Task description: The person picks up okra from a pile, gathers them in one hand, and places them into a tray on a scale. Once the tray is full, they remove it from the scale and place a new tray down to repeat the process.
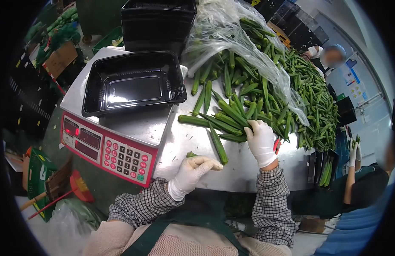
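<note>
My left hand point(193, 176), in a white glove, is closed at the table's front edge. A green okra end point(191, 154) pokes out above its knuckles; the rest is hidden by the hand. Just beyond its fingertips lies a single okra pod point(218, 146). My right hand point(262, 144), also gloved, has its fingers curled over okra pods point(233, 114) at the near edge of the heap. Its thumb and fingers press on the pods there. A small red object point(277, 146) shows beside its wrist side, partly hidden.
A black plastic tray point(133, 107) sits on a red-fronted scale point(125, 164) at left, with stacked black trays point(158, 30) behind. Clear plastic point(214, 36) partly covers the large okra heap point(310, 98). At right are a co-worker's gloved hands point(354, 151); another person stands behind the heap.
</note>
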### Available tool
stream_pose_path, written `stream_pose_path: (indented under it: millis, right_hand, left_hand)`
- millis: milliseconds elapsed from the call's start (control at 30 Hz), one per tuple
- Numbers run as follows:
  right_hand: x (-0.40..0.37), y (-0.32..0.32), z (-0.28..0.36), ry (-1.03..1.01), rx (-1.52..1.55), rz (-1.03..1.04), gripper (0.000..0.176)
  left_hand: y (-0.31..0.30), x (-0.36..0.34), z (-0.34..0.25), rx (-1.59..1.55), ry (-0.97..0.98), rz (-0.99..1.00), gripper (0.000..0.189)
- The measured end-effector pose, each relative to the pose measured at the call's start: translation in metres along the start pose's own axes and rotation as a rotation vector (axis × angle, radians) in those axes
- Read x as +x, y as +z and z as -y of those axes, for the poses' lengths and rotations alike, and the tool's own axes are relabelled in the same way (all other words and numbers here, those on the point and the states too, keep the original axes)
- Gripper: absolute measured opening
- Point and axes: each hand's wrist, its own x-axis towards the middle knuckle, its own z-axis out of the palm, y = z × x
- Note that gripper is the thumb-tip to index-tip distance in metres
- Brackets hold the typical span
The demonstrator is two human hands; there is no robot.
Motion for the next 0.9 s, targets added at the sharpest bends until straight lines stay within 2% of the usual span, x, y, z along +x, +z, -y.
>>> stream_pose_path:
  millis: [33,133,167,267,367,467,700,900]
  right_hand:
    - [-0.001,0.002,-0.004,-0.069,-0.013,-0.093,0.022]
    - [-0.017,-0.001,-0.003,0.237,0.646,-0.122,0.020]
    - [-0.026,-0.016,0.003,0.347,0.830,0.002,0.026]
    - [-0.061,-0.015,0.012,0.568,1.385,0.147,0.033]
    - [-0.082,-0.012,0.031,0.639,1.626,0.170,0.041]
    - [-0.090,-0.009,0.044,0.638,1.714,0.151,0.042]
    - [-0.097,-0.007,0.066,0.533,1.417,-0.006,0.028]
    - [-0.099,0.001,0.074,0.548,1.416,-0.049,0.022]
  left_hand:
    - [-0.002,0.000,0.001,-0.020,-0.002,0.004,0.029]
    - [-0.005,0.000,0.006,-0.069,-0.006,0.013,0.031]
    - [-0.006,0.000,0.007,-0.083,-0.008,0.016,0.032]
    - [-0.004,0.001,0.004,-0.124,-0.026,0.038,0.030]
    - [-0.002,0.004,0.007,-0.263,-0.039,-0.006,0.040]
    - [-0.001,0.004,-0.001,-0.305,-0.036,-0.016,0.046]
    - [-0.003,0.005,-0.002,-0.364,-0.073,-0.029,0.048]
    - [-0.004,0.005,0.003,-0.373,-0.065,-0.011,0.046]
